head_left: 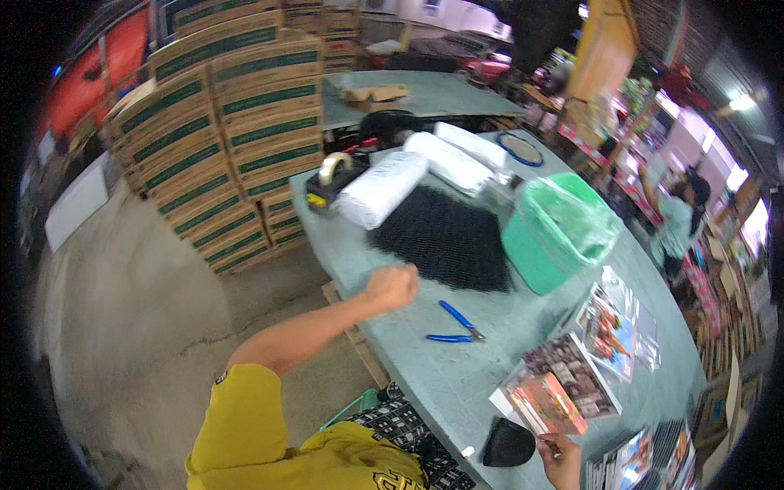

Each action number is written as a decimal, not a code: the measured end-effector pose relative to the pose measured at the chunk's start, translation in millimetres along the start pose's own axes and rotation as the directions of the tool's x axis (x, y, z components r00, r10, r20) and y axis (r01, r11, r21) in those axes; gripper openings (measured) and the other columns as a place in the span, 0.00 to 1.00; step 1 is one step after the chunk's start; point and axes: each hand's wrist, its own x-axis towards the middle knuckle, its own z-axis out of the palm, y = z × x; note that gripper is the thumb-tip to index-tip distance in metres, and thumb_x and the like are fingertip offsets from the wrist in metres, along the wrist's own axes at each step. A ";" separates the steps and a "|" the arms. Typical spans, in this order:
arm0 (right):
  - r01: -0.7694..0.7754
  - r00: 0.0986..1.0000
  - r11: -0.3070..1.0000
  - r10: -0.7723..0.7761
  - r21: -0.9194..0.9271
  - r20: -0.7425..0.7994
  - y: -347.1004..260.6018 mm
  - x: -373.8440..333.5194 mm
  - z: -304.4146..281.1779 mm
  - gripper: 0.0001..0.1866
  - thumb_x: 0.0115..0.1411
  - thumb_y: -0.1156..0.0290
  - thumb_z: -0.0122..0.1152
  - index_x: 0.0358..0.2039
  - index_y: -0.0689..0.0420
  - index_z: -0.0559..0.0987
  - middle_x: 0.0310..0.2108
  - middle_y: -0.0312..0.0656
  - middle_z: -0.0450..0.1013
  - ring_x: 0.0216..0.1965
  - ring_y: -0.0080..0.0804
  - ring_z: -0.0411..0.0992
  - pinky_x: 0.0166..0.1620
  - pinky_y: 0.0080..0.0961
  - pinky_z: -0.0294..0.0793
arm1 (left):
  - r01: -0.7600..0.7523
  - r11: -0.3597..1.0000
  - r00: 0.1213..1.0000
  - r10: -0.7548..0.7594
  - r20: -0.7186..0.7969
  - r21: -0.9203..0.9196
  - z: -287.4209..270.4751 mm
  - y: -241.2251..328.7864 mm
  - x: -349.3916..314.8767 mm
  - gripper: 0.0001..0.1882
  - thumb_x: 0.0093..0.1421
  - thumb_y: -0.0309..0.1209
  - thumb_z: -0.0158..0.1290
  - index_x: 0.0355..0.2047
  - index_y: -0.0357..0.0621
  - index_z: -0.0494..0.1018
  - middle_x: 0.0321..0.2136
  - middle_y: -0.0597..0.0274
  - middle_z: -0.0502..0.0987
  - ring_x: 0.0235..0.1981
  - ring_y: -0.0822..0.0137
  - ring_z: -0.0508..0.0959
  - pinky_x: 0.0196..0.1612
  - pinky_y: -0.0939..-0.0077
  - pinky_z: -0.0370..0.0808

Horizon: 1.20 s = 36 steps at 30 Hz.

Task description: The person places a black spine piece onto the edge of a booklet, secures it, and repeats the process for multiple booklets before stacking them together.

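Observation:
My left hand (392,286) is closed in a loose fist over the table, beside a mat-like spread of fine black strands (445,237); whatever it may hold is hidden. Blue-handled cutting pliers (459,327) lie with handles spread to the right of it. Near the front edge, my right hand (562,461) has thumb and fingers pinched together, on something too small to make out. Just left of those fingers rests a black rounded pad or pouch (508,443). Behind them lie an orange printed packet (551,404) and a dark picture sheet (572,371).
A green lined bin (543,253) stands on the table (392,339). White plastic rolls (384,189) and a tape dispenser (327,184) sit at the back left. More printed packets (608,327) are on the right. Stacked cartons (237,139) rise at left; another person (676,220) stands far right.

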 end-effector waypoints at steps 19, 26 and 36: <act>0.041 0.729 0.973 -0.184 -0.225 -0.660 -46.6 106.4 -0.9 0.21 0.48 0.72 0.63 0.44 0.59 0.72 0.43 0.49 0.69 0.48 0.48 0.65 0.51 0.39 0.61 | 0.409 0.906 0.834 -0.421 0.358 0.113 -17.7 -19.8 110.2 0.24 0.53 0.43 0.56 0.35 0.29 0.73 0.34 0.38 0.76 0.34 0.46 0.78 0.40 0.59 0.74; -0.209 0.728 0.909 -0.101 -0.360 -0.678 -36.9 155.3 20.0 0.23 0.50 0.51 0.60 0.36 0.58 0.75 0.28 0.42 0.71 0.32 0.39 0.68 0.35 0.35 0.61 | 0.195 0.945 0.952 -0.247 0.180 0.264 -5.9 -9.2 104.3 0.23 0.50 0.40 0.55 0.33 0.27 0.73 0.34 0.36 0.75 0.37 0.46 0.78 0.41 0.61 0.75; -0.087 0.750 0.883 -0.246 -0.461 -0.614 -27.0 149.5 28.3 0.15 0.49 0.56 0.60 0.21 0.55 0.74 0.22 0.39 0.69 0.27 0.37 0.67 0.32 0.34 0.59 | 0.383 0.923 0.911 -0.385 0.150 0.039 -13.1 -13.0 92.2 0.17 0.49 0.37 0.53 0.27 0.31 0.75 0.21 0.48 0.78 0.25 0.53 0.80 0.37 0.61 0.75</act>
